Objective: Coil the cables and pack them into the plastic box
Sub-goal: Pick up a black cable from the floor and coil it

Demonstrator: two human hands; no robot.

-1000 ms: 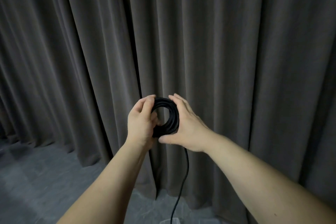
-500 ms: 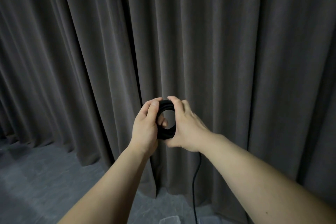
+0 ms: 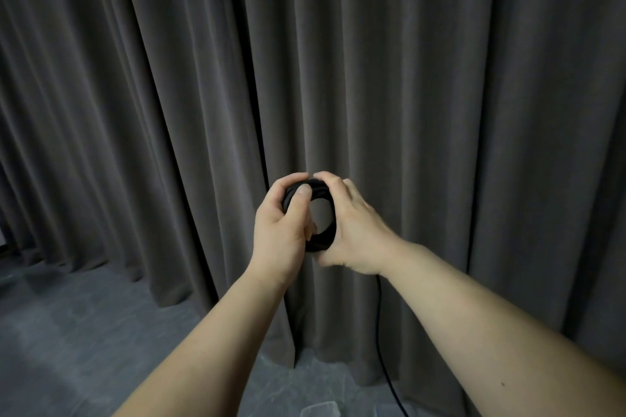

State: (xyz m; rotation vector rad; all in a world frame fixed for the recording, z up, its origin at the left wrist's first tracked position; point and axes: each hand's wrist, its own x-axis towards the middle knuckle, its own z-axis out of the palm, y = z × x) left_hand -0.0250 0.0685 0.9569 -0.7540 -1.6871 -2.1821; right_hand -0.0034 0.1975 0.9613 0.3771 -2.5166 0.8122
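Both hands, left [image 3: 283, 230] and right [image 3: 352, 234], clamp the black coil [image 3: 325, 234] before the grey curtain [image 3: 440, 112], its tail dropping to the grey floor [image 3: 67, 349] beside the box [image 3: 320, 410].

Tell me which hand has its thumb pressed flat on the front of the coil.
The left hand: its thumb lies across the front of the black cable coil. The right hand wraps the coil's outer edge instead.

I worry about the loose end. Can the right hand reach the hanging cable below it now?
Probably not yet: the right hand and left hand both hold the coil. The hanging cable itself is unobstructed.
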